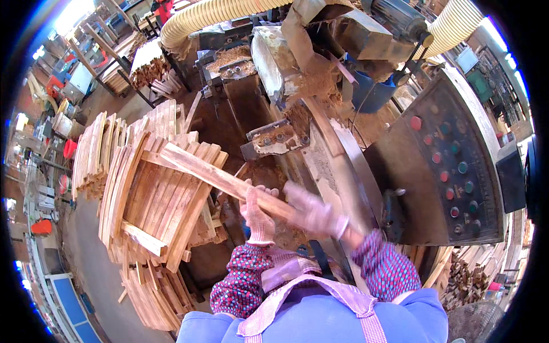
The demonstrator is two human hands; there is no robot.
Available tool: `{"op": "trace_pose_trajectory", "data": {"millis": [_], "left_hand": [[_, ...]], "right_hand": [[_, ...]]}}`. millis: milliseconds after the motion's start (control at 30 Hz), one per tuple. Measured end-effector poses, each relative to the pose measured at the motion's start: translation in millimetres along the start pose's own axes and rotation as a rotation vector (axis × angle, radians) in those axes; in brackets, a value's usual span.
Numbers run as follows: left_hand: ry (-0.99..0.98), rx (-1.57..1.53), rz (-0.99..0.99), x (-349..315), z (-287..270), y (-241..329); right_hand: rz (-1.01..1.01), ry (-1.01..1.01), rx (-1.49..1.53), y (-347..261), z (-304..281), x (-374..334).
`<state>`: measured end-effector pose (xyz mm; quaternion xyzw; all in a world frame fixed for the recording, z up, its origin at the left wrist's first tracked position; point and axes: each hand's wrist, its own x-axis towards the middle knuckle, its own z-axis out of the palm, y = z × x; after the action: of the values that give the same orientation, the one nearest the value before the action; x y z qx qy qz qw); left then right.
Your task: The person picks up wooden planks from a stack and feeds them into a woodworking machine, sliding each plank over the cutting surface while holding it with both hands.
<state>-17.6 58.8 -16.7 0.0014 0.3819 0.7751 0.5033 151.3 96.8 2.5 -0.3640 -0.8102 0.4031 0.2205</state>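
We seem mid-batch: pale-gloved left hand (257, 216) gripping a long tan wooden board (214, 178) (pale-gloved right hand (315, 212): grip unclear), stacked brown wooden planks (169, 200) perhaps remaining.

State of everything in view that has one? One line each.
Wooden slat: held aslant, upper-left end raised over other wood
Left grip: gloved, closed around the slat
Right grip: gloved, blurred, at the slat's near end; closure unclear
Stacked slats: piled, some lying crosswise
Woodworking machine: dusty; running or not, can't tell
Control panel: buttons' lit state unclear
Ribbed hose: bent in a curve
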Motion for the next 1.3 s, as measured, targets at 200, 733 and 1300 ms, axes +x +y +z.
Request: {"op": "trace_pose_trajectory", "data": {"millis": [200, 733, 1300], "left_hand": [[-0.462, 0.534, 0.131, 46, -23, 33], [0.507, -0.39, 0.379, 410, -261, 328], [-0.188, -0.147, -0.033, 0, -61, 24]], "right_hand": [[0.388, 0.147, -0.186, -16, 11, -144], [0.35, 0.286, -1.063, 138, -75, 33], [-0.088, -0.207, -0.157, -60, 33, -28]]}}
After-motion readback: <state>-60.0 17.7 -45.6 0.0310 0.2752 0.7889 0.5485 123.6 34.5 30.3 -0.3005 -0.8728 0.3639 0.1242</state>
